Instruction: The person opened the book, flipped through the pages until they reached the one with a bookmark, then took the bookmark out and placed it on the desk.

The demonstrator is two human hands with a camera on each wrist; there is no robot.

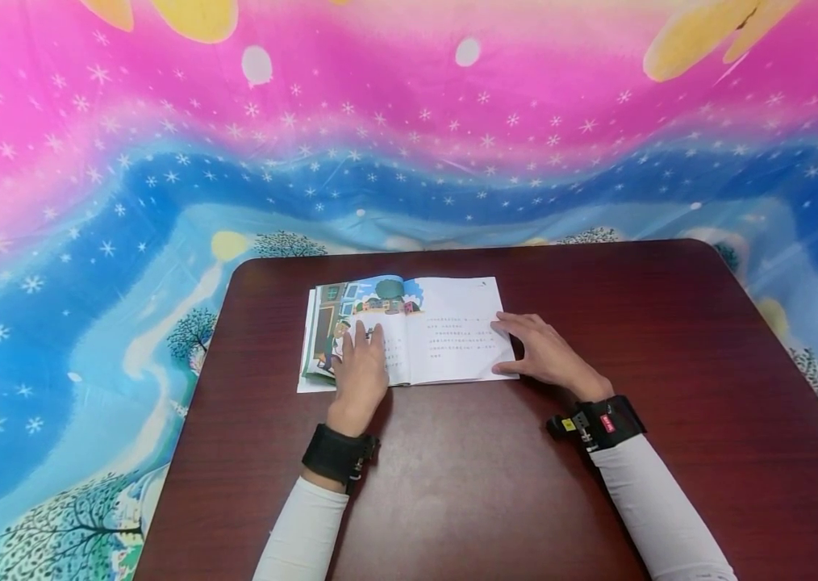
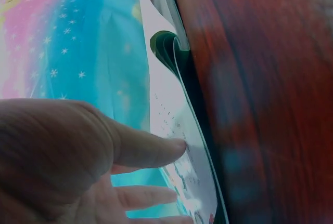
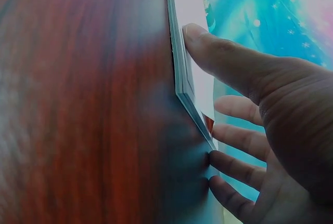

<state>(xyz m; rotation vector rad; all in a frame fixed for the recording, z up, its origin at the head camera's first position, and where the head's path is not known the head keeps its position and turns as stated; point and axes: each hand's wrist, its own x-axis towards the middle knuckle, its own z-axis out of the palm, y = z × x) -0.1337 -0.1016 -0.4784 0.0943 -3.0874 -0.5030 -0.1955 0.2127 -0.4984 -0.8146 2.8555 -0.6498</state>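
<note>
Book (image 1: 445,300): lay open on the surface (image 1: 452,476), toward its far side
Left hand (image 1: 361,371): fingers apart, rested on left page (image 1: 396,343)
Right hand (image 1: 552,353): fingers spread, thumb touched right page (image 1: 452,347) by its outer edge
Backdrop (image 1: 394,121): pink-and-blue cloth beyond

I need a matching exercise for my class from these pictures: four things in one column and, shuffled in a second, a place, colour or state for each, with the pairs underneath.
Column one
1. Left hand
2. Table
3. Right hand
4. Book

Column two
A. Dark reddish brown
B. Lying open
C. At the outer edge of the right-hand page
D. On the left-hand page

Pairs: 1-D, 2-A, 3-C, 4-B
</note>
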